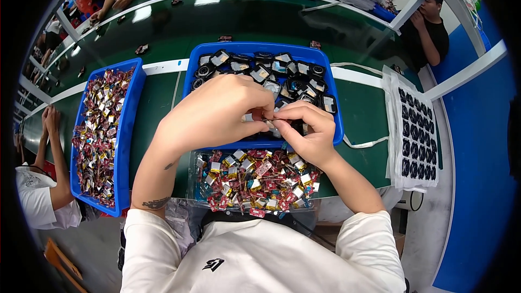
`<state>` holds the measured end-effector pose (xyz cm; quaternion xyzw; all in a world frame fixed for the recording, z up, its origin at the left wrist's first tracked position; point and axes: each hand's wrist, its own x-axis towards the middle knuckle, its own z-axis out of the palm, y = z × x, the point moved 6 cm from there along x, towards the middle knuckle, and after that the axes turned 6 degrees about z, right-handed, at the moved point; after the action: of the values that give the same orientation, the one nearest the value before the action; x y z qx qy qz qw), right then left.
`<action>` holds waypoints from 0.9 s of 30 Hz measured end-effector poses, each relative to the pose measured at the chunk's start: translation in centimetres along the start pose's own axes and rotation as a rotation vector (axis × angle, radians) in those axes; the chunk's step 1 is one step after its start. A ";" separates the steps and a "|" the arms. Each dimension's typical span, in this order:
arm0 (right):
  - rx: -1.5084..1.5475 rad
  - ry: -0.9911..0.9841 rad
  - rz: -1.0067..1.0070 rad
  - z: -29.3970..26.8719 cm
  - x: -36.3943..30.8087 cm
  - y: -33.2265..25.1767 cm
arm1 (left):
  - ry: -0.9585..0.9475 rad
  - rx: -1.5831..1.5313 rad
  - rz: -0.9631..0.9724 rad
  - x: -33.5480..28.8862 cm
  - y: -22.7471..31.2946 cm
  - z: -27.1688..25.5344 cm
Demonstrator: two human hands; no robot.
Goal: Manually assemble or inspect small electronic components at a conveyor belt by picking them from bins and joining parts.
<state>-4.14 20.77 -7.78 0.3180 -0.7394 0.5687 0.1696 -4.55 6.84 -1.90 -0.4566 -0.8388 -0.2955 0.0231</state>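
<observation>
My left hand (230,109) and my right hand (308,129) meet over the near part of a blue tray (341,122). Thumb and fingers of both are pinched together, fingertips almost touching, around a small thin piece mostly hidden by them. Below in that tray lie several black rounded housings (262,71), some with silvery or pale rectangular parts. Nearer to me, beneath my wrists, a clear plastic tray (191,182) holds a heap of small red circuit boards with silver-and-yellow battery cells (255,184).
Left of my arm stands a long blue tray (124,146) full of similar boards. At the right lies a white sheet (392,125) with rows of black parts (418,135). A green conveyor belt (260,19) runs behind, with scattered parts. Other people sit around the line.
</observation>
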 end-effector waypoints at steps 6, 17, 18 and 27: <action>0.227 0.037 0.145 -0.5 -0.2 1.0 | 0.355 -0.175 0.124 -1.6 -1.7 0.8; 0.198 -0.157 0.331 1.5 -0.5 1.8 | 0.460 -0.747 -0.271 -5.7 -6.1 5.8; 0.276 -0.138 0.439 1.5 -0.6 2.5 | 0.463 -0.749 -0.272 -5.9 -6.1 5.8; 0.018 -0.210 0.090 2.0 -0.6 0.9 | 0.350 -0.794 -0.302 -5.9 -5.3 5.9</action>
<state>-4.11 19.17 -9.42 0.3439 -0.7615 0.5458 0.0626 -3.88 3.29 -11.07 -0.2458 -0.7015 -0.6666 -0.0556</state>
